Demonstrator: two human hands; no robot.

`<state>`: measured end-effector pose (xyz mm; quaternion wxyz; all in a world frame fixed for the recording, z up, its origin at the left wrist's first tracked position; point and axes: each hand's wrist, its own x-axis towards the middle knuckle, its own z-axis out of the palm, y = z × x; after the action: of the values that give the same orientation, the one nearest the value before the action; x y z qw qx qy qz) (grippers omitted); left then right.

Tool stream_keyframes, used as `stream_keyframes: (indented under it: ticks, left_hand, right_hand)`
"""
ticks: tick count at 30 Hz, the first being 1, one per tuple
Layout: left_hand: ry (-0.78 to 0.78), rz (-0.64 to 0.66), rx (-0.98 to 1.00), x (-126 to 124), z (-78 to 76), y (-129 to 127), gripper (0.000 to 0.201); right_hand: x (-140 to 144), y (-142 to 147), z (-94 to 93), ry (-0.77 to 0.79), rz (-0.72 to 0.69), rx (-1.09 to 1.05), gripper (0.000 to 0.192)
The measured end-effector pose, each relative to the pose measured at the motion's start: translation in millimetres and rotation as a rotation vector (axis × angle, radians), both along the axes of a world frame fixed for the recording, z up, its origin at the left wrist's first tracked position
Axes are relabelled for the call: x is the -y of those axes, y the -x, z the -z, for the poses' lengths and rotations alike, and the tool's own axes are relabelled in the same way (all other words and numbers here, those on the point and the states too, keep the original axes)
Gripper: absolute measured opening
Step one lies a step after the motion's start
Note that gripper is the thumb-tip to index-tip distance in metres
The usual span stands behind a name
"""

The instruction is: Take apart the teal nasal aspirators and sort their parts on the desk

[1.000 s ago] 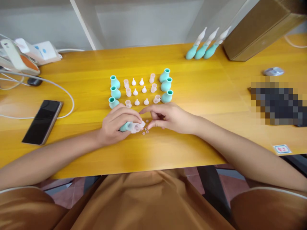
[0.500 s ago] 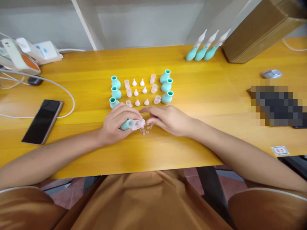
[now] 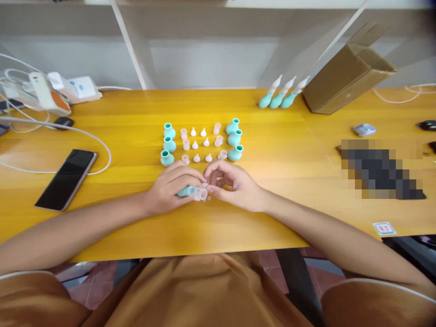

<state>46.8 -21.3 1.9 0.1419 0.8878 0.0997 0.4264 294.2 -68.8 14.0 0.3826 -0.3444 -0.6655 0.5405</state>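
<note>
Left hand [image 3: 168,190] clutched a teal bulb [image 3: 185,191]; right hand [image 3: 241,188] curled, its grip impossible to tell! Bulb syringes [image 3: 275,101] and cardboard box [image 3: 340,81] crowded the tabletop's [image 3: 289,154] back edge.

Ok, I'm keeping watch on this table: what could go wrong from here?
The left hand holds a bulb and clear parts together, so one might slip out. The tiny rings lie loose nearby and could get knocked away. The front-left bulb sits close to that hand and might be nudged over.
</note>
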Motion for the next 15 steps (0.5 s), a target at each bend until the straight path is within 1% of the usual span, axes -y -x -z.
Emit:
stream_keyframes:
  ticks: [4, 6, 8, 11, 13, 15]
  left_hand:
    - [-0.059, 0.03, -0.005, 2, 3.0, 2, 0.017]
    - [-0.068, 0.028, -0.004, 3, 4.5, 2, 0.02]
    - [-0.08, 0.033, -0.007, 3, 5.7, 2, 0.021]
    - [-0.136, 0.047, -0.034, 4, 6.2, 2, 0.016]
    - [-0.193, 0.051, -0.069, 5, 5.6, 2, 0.012]
    - [-0.251, 0.046, -0.107, 6, 4.7, 2, 0.013]
  right_hand:
    - [3, 4, 5.7, 0.008, 0.003, -0.016, 0.022]
    - [2, 4, 6.1, 0.021, -0.001, -0.032, 0.022]
    - [1, 3, 4.4, 0.05, -0.017, -0.037, 0.027]
    - [0, 1, 0.0, 0.084, -0.076, 0.004, 0.031]
    - [-1, -2, -2.3, 0.107, -0.13, 0.059, 0.025]
    - [-2, -5, -4.1, 0.139, -0.167, 0.113, 0.022]
